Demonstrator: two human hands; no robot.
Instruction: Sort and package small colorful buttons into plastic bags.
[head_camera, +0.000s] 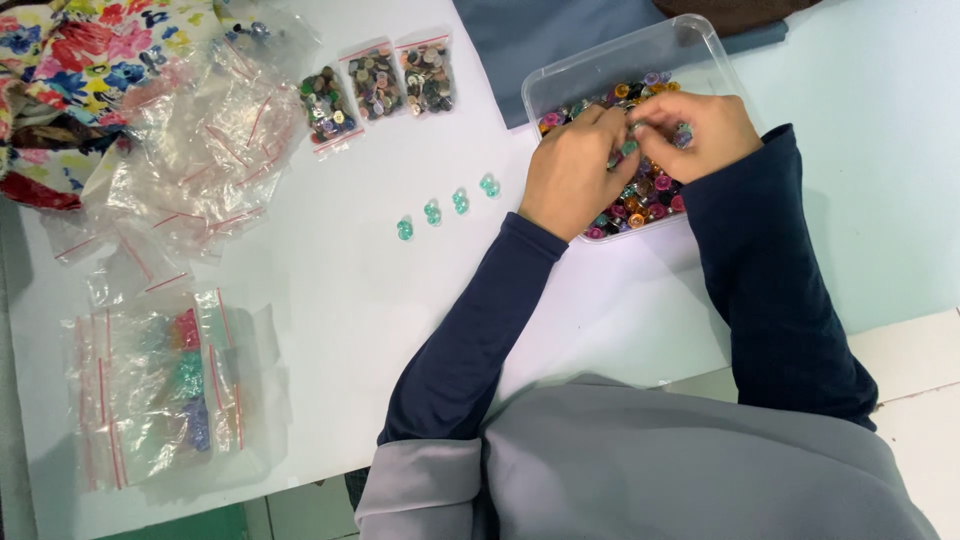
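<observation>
My left hand (572, 168) and my right hand (697, 128) meet over a clear plastic tub (600, 68) filled with small mixed-colour buttons (650, 195). The fingertips of both hands pinch at something small and teal above the pile; what exactly each hand holds is hidden by the fingers. To the left of the tub, several teal buttons (447, 209) lie in a slanted row on the white table (330, 300). Both arms wear dark blue sleeves.
Three small bags of mixed buttons (377, 88) lie at the back. A heap of clear zip bags (205, 150) sits at the left, with bags of sorted coloured buttons (185, 385) nearer me. Floral cloth (80, 60) is at the far left corner, blue-grey cloth (540, 30) behind the tub.
</observation>
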